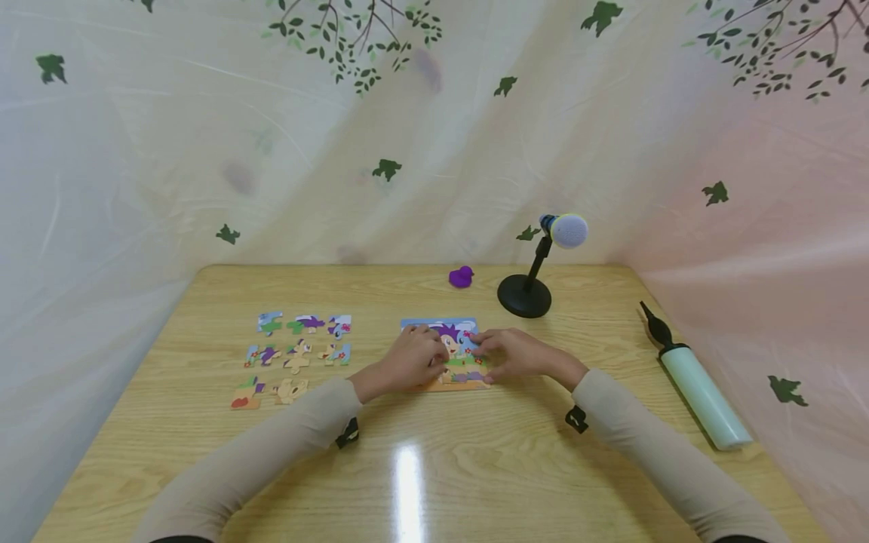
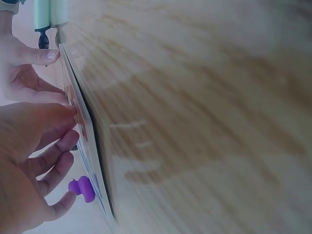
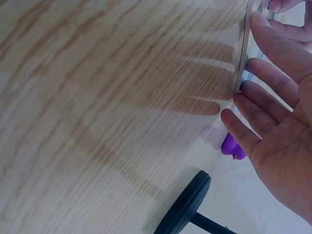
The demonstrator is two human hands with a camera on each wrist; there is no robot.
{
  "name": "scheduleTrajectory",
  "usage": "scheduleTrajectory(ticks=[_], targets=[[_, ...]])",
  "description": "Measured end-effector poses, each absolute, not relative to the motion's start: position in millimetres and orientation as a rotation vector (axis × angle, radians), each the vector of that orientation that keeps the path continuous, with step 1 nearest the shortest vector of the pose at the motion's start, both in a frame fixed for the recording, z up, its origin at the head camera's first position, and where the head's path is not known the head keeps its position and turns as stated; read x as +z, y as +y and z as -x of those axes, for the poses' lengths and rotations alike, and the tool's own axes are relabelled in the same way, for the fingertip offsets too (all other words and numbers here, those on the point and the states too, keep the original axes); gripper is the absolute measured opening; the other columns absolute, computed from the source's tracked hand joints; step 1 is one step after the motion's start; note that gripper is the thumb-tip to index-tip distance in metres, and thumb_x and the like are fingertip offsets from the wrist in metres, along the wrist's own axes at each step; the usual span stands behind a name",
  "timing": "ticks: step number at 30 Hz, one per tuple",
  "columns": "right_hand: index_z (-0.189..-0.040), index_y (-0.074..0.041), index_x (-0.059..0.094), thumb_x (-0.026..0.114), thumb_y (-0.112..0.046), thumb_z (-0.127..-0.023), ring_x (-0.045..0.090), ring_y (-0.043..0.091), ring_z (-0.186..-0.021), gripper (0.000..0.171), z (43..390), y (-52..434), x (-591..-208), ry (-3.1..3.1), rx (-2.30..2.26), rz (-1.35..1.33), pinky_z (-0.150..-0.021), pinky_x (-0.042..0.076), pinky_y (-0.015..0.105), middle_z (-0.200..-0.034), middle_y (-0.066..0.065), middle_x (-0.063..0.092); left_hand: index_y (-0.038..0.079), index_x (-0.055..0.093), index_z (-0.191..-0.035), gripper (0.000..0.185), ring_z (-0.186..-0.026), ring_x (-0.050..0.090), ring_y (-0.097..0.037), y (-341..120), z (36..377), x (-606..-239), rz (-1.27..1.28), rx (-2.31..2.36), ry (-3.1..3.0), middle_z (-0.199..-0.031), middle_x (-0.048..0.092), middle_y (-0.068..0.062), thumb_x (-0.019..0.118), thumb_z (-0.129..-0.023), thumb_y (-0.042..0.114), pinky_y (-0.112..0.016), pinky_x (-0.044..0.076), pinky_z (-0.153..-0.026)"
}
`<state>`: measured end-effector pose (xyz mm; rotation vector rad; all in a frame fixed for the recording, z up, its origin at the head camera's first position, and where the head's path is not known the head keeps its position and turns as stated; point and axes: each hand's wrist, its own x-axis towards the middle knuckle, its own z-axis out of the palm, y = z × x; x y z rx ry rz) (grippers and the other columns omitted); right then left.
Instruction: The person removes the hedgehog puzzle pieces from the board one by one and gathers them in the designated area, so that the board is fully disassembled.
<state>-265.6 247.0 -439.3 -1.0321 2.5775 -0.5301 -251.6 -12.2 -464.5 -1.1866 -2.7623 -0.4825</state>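
Observation:
A jigsaw puzzle (image 1: 468,360) with a purple-haired cartoon figure lies flat at the middle of the table, framed by a thin board. My left hand (image 1: 416,356) rests over its left side and hides part of the picture. In the left wrist view, the thumb and fingers (image 2: 66,141) touch the puzzle's face, loosely bent, with no piece visible between them. At the puzzle's right side is my right hand (image 1: 514,354), its fingertips touching the board's edge. The right wrist view shows those fingers (image 3: 263,109) spread and nearly straight along the edge.
Several loose puzzle pieces (image 1: 296,356) lie in rows on the left. A purple toy duck (image 1: 461,277) sits behind the puzzle. Right of it stands a toy microphone (image 1: 569,231) on a black round base (image 1: 524,296). A mint-green hand pump (image 1: 706,396) lies near the right edge.

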Motion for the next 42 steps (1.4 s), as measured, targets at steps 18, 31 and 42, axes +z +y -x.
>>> scheduleTrajectory(ticks=[18,31,42], targets=[[-0.129,-0.003,0.069,0.082,-0.025,-0.087,0.046,0.043,-0.141,0.05,265,247,-437,2.566,-0.539,1.006,-0.116,0.036,0.057,-0.152,0.02,0.052,0.014,0.077,-0.094,0.01,-0.097,0.058,-0.024,-19,254,-463,1.213,-0.41,-2.715,-0.099,0.07,-0.003,0.072,-0.087,0.019,-0.053,0.044,-0.1],[-0.13,-0.002,0.068,0.081,-0.024,-0.087,0.046,0.043,-0.142,0.05,265,246,-437,2.557,-0.549,1.003,-0.117,0.035,0.057,-0.151,0.021,0.051,0.014,0.077,-0.096,0.012,-0.1,0.06,-0.024,-45,253,-455,1.204,-0.405,-2.7,-0.1,0.072,-0.002,0.075,-0.088,0.022,-0.056,0.046,-0.104],[-0.132,-0.003,0.067,0.081,-0.027,-0.088,0.044,0.043,-0.143,0.052,265,247,-438,2.555,-0.544,0.98,-0.117,0.034,0.058,-0.153,0.02,0.05,0.014,0.076,-0.095,0.012,-0.095,0.059,-0.022,-87,244,-447,1.137,-0.319,-2.666,-0.096,0.07,-0.001,0.075,-0.087,0.022,-0.054,0.048,-0.099]])
